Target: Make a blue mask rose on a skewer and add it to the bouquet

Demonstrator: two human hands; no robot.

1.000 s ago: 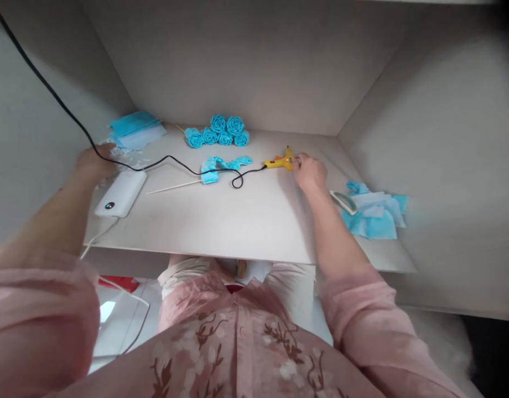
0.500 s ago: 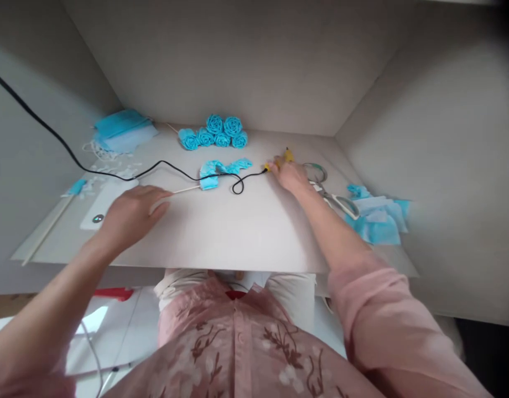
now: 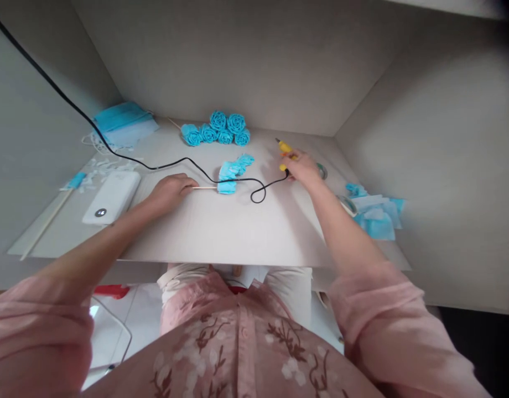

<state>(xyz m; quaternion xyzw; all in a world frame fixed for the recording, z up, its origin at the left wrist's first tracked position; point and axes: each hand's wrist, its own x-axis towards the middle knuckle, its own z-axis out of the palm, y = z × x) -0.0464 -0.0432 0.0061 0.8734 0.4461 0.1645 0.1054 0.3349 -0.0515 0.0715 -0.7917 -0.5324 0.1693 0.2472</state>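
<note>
My left hand (image 3: pixel 171 192) is closed on a thin wooden stick (image 3: pixel 204 188), which lies almost level over the table. At the stick's right end is a crinkled light-blue strip (image 3: pixel 227 177), curling up and to the right. My right hand (image 3: pixel 302 167) grips a yellow glue gun (image 3: pixel 285 147) whose dark nozzle points up and left, away from me. A black cord (image 3: pixel 188 160) runs from the glue gun across the blue strip, with a loop in it, and off to the upper left. The right fingers partly cover the glue gun's body.
Several blue rolled roses (image 3: pixel 224 136) sit stacked at the back wall. Blue masks (image 3: pixel 125 124) and a white power bank (image 3: pixel 112 197) are at the left, near a blue-tipped stick (image 3: pixel 47 224). Cut mask pieces (image 3: pixel 379 215), scissors (image 3: pixel 346 205) and a tape roll (image 3: pixel 321 171) lie at the right.
My left hand has moved right and closed around the stick, pushing the blue strip rightward. My right hand has picked up the glue gun and turned its nozzle up-left. The cord shifted right.
</note>
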